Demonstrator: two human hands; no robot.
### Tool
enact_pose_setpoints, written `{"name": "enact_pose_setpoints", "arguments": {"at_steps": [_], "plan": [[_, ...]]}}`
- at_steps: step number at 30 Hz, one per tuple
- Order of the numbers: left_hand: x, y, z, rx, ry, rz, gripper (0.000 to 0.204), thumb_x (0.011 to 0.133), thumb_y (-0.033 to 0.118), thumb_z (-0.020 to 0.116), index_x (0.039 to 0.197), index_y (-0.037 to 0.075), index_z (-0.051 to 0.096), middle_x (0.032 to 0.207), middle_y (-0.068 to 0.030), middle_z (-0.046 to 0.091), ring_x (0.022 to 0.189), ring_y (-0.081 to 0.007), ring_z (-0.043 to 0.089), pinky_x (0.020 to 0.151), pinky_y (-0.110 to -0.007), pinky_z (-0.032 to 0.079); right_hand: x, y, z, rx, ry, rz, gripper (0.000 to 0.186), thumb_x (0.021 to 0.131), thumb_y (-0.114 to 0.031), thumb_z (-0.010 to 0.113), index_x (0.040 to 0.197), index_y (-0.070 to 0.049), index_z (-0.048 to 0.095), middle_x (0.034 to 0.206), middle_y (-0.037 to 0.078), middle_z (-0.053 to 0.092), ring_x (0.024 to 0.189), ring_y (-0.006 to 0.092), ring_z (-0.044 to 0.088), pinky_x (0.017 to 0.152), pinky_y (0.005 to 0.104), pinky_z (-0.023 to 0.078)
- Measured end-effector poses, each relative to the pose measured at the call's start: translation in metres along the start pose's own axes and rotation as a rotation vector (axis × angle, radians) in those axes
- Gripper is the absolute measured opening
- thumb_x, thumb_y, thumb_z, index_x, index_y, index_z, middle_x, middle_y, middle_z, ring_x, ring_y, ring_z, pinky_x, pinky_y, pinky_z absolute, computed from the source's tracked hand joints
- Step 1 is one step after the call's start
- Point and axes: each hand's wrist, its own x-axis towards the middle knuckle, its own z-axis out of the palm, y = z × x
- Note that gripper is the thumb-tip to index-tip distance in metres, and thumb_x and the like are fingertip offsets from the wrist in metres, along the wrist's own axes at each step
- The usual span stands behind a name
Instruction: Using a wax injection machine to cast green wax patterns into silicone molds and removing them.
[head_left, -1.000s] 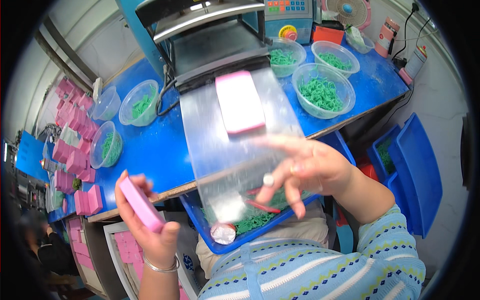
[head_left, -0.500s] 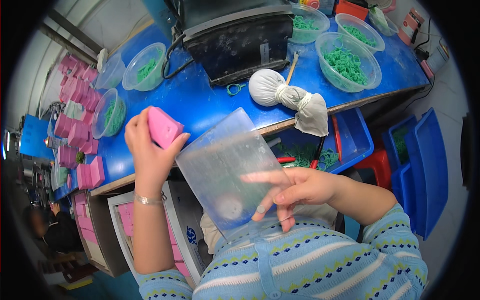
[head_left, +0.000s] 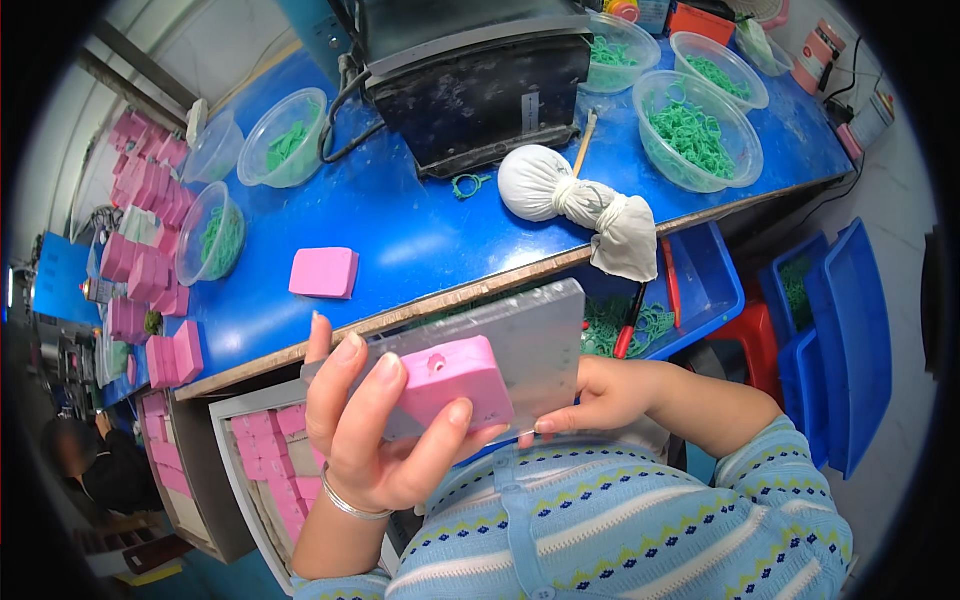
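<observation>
My left hand (head_left: 385, 440) holds a pink rubber mold (head_left: 450, 382) in front of my body. Its fingers are bent around the mold's left side and near edge. A small round hole with a reddish ring shows on the mold's upper side. Behind and under the mold is a clear, scuffed plate (head_left: 535, 335), tilted, with a thick edge facing up. My right hand (head_left: 600, 395) grips this plate at its right lower part, some fingers hidden behind it. Another pink rubber mold (head_left: 323, 273) lies alone on the blue tabletop (head_left: 420, 250), beyond my left hand.
On the table stand a black machine (head_left: 480, 100), a tied white cloth pouch (head_left: 575, 195) and clear bowls (head_left: 697, 130) of green pieces. Pink molds (head_left: 150, 270) are stacked at left. Below the edge are a blue drawer (head_left: 705, 290) and a box of molds (head_left: 265, 445). Another person (head_left: 110, 465) sits far left.
My left hand has come from over the table down to the plate, with a pink mold in it. A pink mold now lies where that hand was. The plate has tilted flatter.
</observation>
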Motion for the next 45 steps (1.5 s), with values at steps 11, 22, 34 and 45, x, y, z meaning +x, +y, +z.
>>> {"name": "enact_pose_setpoints", "arguments": {"at_steps": [11,22,34,45], "plan": [[-0.002,-0.007,0.017,-0.169,-0.195,-0.471,0.059,0.077,0.045,0.063,0.118,0.004,0.049,0.132,-0.0256,0.031,0.121,-0.0424,0.031,0.1,-0.05,0.025,-0.016,-0.029,0.007,0.567,0.07,0.262,0.063,0.09,-0.011,0.045,0.142,-0.01,0.01,0.105,0.024,0.058,0.077,0.0217,0.064,0.059,0.0261,0.051],[-0.009,-0.064,0.037,-0.169,-0.26,-0.583,0.042,0.069,0.013,0.066,0.103,-0.002,0.046,0.107,-0.0217,0.05,0.109,-0.0375,0.044,0.095,-0.043,0.034,-0.013,-0.161,-0.024,0.609,0.184,-0.242,0.065,0.087,-0.011,0.034,0.134,0.011,-0.005,0.104,0.042,0.049,0.063,0.0314,0.065,0.05,0.0305,0.054],[-0.014,-0.059,0.041,-0.088,-0.246,-0.522,0.058,0.064,0.014,0.067,0.113,-0.002,0.04,0.121,-0.0236,0.041,0.114,-0.0394,0.039,0.097,-0.045,0.031,0.034,-0.181,-0.099,0.469,0.44,-0.253,0.033,0.089,-0.014,0.045,0.116,0.006,0.044,0.113,0.031,0.051,0.079,0.0233,0.064,0.063,0.0248,0.055],[-0.03,-0.039,0.035,-0.221,-0.122,-0.594,0.071,0.058,0.01,0.069,0.12,0.002,0.036,0.114,-0.0177,0.043,0.105,-0.0331,0.043,0.092,-0.041,0.036,0.05,-0.149,-0.104,-0.05,0.799,-0.382,0.037,0.089,-0.033,0.053,0.096,0.003,0.052,0.076,0.009,0.064,0.059,0.01,0.061,0.052,0.0192,0.049]]}}
